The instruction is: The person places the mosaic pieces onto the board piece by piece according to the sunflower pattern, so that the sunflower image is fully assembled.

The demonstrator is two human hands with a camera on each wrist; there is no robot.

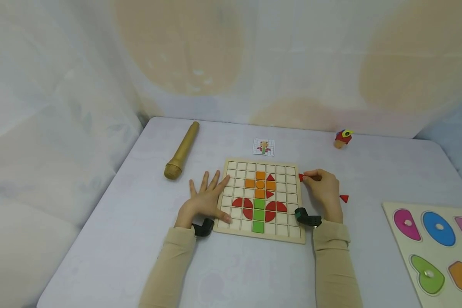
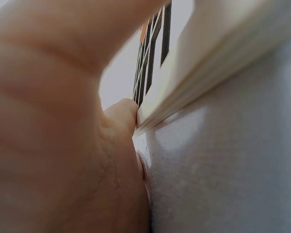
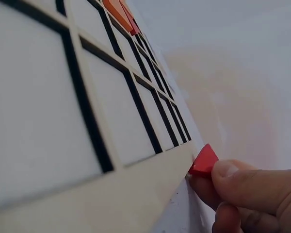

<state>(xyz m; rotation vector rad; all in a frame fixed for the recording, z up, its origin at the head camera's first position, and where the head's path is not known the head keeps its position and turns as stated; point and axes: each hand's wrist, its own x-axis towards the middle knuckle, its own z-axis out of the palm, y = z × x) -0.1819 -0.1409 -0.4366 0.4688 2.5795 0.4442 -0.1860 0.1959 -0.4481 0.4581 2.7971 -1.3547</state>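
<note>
A wooden grid board (image 1: pixel 239 233) lies on the table, its cells partly filled with orange, green and red pieces that form a flower-like pattern. My left hand (image 1: pixel 205 201) rests with spread fingers on the board's left edge, thumb over the lower left cells. At the right edge, my right hand (image 1: pixel 325 188) pinches a red triangle (image 3: pixel 205 161) between thumb and fingers, close beside the board's rim. Another red triangle (image 1: pixel 344 198) lies on the table just right of that hand. Two red triangles, one of them the upper triangle (image 1: pixel 270 177), sit in cells near the orange pieces.
A small pattern card (image 1: pixel 263 147) lies behind the board. To its left is a gold toy microphone (image 1: pixel 182 150); at the back right stands a red parrot-like figure (image 1: pixel 343 139). A knobbed shape puzzle (image 1: pixel 402 252) occupies the front right.
</note>
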